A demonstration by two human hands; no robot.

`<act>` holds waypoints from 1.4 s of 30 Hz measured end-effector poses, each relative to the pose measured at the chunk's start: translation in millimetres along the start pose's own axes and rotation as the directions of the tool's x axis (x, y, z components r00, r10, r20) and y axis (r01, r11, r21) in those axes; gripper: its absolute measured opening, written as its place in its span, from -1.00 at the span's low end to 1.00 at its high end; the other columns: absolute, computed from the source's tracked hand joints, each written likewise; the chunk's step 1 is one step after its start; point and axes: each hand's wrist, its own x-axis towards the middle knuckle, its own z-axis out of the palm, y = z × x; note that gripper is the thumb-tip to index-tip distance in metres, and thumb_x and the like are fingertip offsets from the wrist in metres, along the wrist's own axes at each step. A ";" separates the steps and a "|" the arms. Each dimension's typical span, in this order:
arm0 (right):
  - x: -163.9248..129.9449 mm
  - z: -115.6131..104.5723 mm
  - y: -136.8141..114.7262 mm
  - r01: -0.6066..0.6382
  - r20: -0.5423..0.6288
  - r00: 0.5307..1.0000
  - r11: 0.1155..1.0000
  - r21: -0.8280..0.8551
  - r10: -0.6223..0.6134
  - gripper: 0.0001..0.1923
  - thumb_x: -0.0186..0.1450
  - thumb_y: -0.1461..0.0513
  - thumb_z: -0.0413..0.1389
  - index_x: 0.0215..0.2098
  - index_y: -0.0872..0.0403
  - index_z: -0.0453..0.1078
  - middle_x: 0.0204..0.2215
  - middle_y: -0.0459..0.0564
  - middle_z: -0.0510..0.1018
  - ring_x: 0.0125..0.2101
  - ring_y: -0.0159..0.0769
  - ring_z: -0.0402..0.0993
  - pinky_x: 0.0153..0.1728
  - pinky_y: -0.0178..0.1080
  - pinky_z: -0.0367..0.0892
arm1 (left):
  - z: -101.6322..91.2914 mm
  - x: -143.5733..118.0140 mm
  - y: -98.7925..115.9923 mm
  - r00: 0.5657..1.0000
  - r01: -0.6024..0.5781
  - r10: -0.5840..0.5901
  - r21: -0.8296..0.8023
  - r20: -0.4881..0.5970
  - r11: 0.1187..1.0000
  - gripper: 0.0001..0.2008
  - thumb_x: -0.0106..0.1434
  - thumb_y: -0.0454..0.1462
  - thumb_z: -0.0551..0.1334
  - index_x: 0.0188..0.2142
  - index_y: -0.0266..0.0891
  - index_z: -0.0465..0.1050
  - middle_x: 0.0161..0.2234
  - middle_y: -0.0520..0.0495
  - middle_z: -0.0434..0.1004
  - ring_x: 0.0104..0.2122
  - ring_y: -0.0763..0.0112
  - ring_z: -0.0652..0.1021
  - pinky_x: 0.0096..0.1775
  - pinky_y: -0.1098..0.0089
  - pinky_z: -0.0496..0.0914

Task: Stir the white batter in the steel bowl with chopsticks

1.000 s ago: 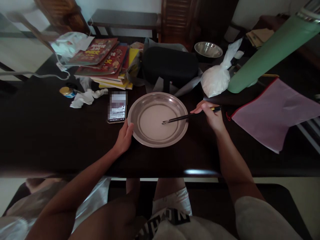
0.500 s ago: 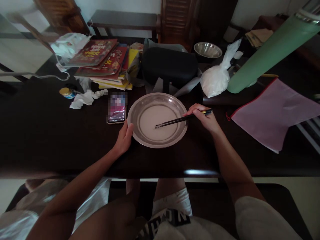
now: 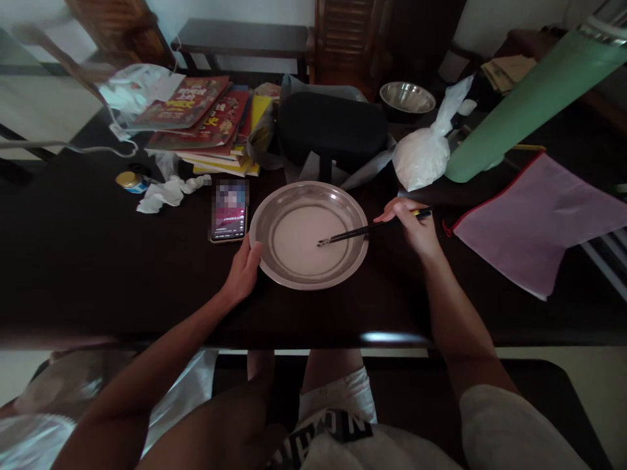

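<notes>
On the dark surface, a metal basin of whitish contents is held at its eight o'clock, the rim pinched by the left hand; chopsticks are pinched by the right hand at three. Were the wall struck too hard, the phone, near ten, might be splashed; the knotted bag, at two, would probably be spared.

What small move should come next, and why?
I'd probably sweep the chopsticks gently across the basin: the right hand holds them with their tips at its pale contents, and the left hand grasps the basin, which should limit sliding.
</notes>
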 end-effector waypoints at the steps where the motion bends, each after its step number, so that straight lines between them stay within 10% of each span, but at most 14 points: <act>1: -0.2 0.0 0.5 -0.008 0.011 1.000 1.000 0.008 0.008 -0.57 0.34 -0.14 0.19 -0.51 -0.07 0.57 -0.53 -0.10 0.61 -0.41 -0.22 0.63 -0.26 -0.08 0.51 | -0.2 0.0 0.1 1.000 -0.001 0.001 0.000 0.001 1.000 -0.23 0.42 0.25 -0.05 0.28 -0.28 0.36 0.15 -0.31 0.56 0.17 -0.02 0.52 0.22 0.04 0.38; 16: -0.7 2.8 -1.9 -0.008 0.127 0.992 1.000 -0.007 0.009 -0.67 0.32 -0.09 0.24 -0.35 -0.03 0.59 -0.42 -0.09 0.69 -0.34 -0.27 0.67 -0.23 -0.17 0.55 | 0.0 0.5 1.2 1.000 0.000 0.000 -0.003 -0.001 1.000 -0.22 0.41 0.25 -0.05 0.27 -0.28 0.37 0.15 -0.32 0.55 0.15 -0.02 0.53 0.21 0.02 0.40; 21: -0.1 2.0 0.9 -0.012 -0.027 1.000 0.999 0.053 0.014 -0.64 0.31 -0.10 0.26 -0.38 -0.02 0.52 -0.50 -0.15 0.62 -0.47 -0.32 0.65 -0.33 -0.21 0.55 | 0.0 0.5 0.0 1.000 -0.008 0.008 -0.009 0.002 1.000 -0.21 0.41 0.26 -0.04 0.27 -0.29 0.37 0.16 -0.32 0.55 0.16 -0.02 0.53 0.22 0.02 0.39; 36: 0.7 4.5 1.0 0.022 0.112 0.993 0.999 0.037 -0.026 -0.60 0.30 -0.12 0.25 -0.46 -0.02 0.57 -0.47 -0.08 0.65 -0.36 -0.26 0.68 -0.27 -0.17 0.56 | 0.1 0.3 0.4 1.000 -0.006 0.006 -0.022 -0.008 1.000 -0.22 0.41 0.26 -0.02 0.23 -0.31 0.41 0.15 -0.33 0.56 0.16 -0.02 0.53 0.22 0.03 0.38; 42: 0.6 0.7 -0.2 0.010 -0.008 1.000 1.000 0.016 -0.010 -0.57 0.34 -0.11 0.21 -0.50 -0.02 0.56 -0.51 -0.09 0.63 -0.40 -0.27 0.68 -0.26 -0.15 0.55 | 0.3 0.4 -0.8 1.000 -0.011 0.011 -0.018 -0.012 1.000 -0.24 0.42 0.25 -0.03 0.24 -0.30 0.40 0.12 -0.31 0.57 0.15 -0.01 0.54 0.20 0.04 0.40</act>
